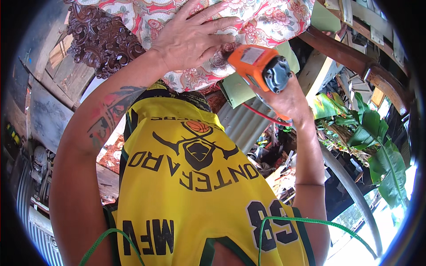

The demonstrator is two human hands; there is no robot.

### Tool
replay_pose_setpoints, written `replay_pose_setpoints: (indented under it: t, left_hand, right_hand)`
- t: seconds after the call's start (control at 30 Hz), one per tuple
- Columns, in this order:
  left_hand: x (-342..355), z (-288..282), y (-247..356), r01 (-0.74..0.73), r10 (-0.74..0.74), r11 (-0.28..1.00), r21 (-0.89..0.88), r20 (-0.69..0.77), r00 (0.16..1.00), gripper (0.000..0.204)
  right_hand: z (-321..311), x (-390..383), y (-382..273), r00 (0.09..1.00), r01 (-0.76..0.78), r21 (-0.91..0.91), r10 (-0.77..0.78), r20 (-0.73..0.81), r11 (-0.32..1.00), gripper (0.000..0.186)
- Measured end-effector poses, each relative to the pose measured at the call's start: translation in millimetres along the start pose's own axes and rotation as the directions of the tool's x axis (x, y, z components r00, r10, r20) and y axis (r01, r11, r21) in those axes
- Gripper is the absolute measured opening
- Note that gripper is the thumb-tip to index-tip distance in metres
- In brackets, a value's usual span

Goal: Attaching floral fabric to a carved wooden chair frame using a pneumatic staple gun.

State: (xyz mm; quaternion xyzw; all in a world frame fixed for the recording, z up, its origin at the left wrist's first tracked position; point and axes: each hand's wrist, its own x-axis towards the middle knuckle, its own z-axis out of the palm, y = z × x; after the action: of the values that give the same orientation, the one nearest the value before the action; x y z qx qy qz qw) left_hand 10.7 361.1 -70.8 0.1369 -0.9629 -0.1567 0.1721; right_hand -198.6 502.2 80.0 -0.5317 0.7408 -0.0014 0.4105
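Observation:
Floral fabric (273,22) in red, white and cream covers a piece at the top of the head view. My left hand (188,40) lies flat on it, fingers spread. In my right hand (288,102) is an orange pneumatic staple gun (253,62), gripped by its handle. Its nose meets the fabric beside my left hand's fingers; the exact contact point is hidden. A thin red hose (266,116) runs from the handle's lower end. Dark carved wood (104,42) with scrollwork borders the fabric at the left.
Pale green sheet material (242,88) hangs below the fabric. A curved brown wooden piece (346,55) stands at the right, above green leafy plants (377,133). Corrugated metal (244,126) and scattered scraps lie below. Boards (49,119) lean at the left.

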Motion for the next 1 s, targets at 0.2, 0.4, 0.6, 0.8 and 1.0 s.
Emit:
replay_pose_setpoints:
  t: [0.2, 0.4, 0.6, 0.8, 1.0]
  left_hand:
    - [1.1, 1.7, 1.0, 0.007, -0.007, 0.999, -0.036, -0.014, 1.000, 0.054]
    - [-0.5, 10.9, 1.8, 0.008, -0.015, 0.998, -0.063, -0.114, 0.993, 0.053]
    - [4.1, 15.5, -0.2, -0.029, -0.017, 0.926, -0.376, -0.120, 0.993, 0.049]
    - [1.5, 11.3, 2.6, 0.034, -0.041, 0.998, -0.054, -0.126, 0.991, 0.044]
    - [-0.2, 2.5, 2.2, 0.026, -0.030, 0.996, -0.081, -0.057, 0.998, 0.042]
  right_hand:
    - [-7.3, -15.5, -2.8, 0.988, 0.045, 0.085, -0.031, -0.153, 0.995, 0.036]
    - [2.5, -2.4, -10.8, 0.994, 0.010, 0.204, 0.013, -0.110, 0.979, 0.044]
    - [1.1, 1.2, -12.9, 0.992, -0.059, 0.159, 0.076, -0.099, 0.985, 0.038]
    - [-2.8, 6.2, -18.9, 0.989, -0.143, 0.168, 0.145, -0.005, 0.975, 0.044]
    - [0.2, 16.4, -24.3, 0.996, -0.079, 0.081, 0.083, -0.035, 0.994, 0.041]
